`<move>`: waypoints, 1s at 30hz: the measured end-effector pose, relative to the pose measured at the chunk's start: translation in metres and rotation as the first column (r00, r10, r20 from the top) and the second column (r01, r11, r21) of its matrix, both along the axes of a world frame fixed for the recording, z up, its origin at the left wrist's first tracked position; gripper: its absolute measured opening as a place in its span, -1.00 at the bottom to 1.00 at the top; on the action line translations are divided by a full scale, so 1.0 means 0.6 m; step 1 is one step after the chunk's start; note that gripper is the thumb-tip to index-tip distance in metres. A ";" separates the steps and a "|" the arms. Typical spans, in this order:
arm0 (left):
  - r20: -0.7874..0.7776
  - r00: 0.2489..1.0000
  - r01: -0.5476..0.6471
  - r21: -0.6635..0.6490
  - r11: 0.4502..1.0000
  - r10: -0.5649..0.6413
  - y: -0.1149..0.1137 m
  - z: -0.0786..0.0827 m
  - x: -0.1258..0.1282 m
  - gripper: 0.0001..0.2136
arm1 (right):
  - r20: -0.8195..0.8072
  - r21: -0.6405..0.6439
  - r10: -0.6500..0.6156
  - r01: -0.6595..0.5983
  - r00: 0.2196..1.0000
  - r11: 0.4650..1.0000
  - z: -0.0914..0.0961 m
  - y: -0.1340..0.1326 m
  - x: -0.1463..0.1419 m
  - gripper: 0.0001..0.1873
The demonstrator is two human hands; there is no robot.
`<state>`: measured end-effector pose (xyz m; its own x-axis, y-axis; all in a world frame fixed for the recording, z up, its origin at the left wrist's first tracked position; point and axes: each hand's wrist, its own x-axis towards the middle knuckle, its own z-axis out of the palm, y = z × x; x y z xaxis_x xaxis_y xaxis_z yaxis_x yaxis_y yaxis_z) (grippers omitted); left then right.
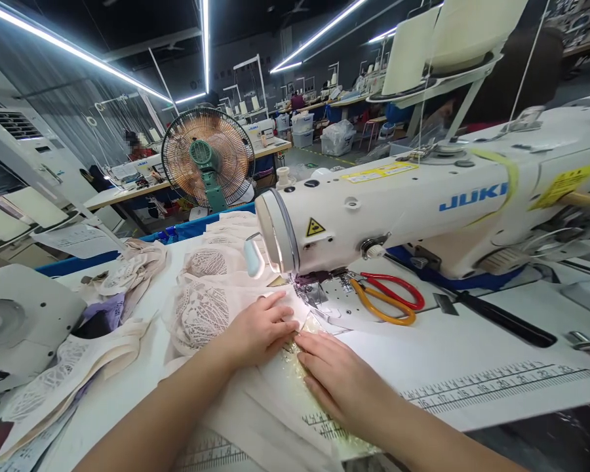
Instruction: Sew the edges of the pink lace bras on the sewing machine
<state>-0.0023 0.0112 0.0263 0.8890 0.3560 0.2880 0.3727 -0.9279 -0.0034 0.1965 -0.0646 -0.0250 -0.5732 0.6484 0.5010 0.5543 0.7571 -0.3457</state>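
Note:
My left hand (260, 331) lies flat, fingers stretched, on a cream lace-and-fabric piece (201, 311) just in front of the presser foot (311, 288) of a white JUKI sewing machine (423, 203). My right hand (337, 377) rests beside it, fingers extended and pressing down a strip of pale lace trim (295, 357) on the table. The fingertips of both hands almost touch. Neither hand grips anything.
Red- and orange-handled scissors (388, 298) lie on the machine bed to the right. A stack of cream bra cups (216, 255) sits behind the work, with more pieces (54, 380) at left. A fan (207, 160) stands beyond. The white table (472, 354) carries printed rulers.

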 end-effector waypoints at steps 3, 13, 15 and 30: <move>0.012 1.000 -0.005 0.002 1.000 0.005 0.000 0.000 -0.001 -0.80 | 0.002 -0.006 0.001 -0.001 1.000 1.000 -0.001 0.000 0.000 -0.72; -0.007 1.000 0.016 -0.049 0.999 -0.017 0.011 -0.003 -0.002 -0.80 | 0.003 0.007 -0.008 0.008 1.000 1.000 0.002 -0.001 0.000 -0.72; -0.007 1.000 0.016 -0.047 0.999 -0.016 0.016 -0.002 -0.003 -0.80 | 0.007 0.007 -0.008 0.008 1.000 1.000 0.003 -0.001 0.001 -0.72; -0.026 0.999 0.020 -0.017 1.000 -0.020 0.045 -0.007 -0.014 -0.76 | 0.000 0.017 -0.020 0.020 1.000 1.000 -0.001 0.000 0.004 -0.71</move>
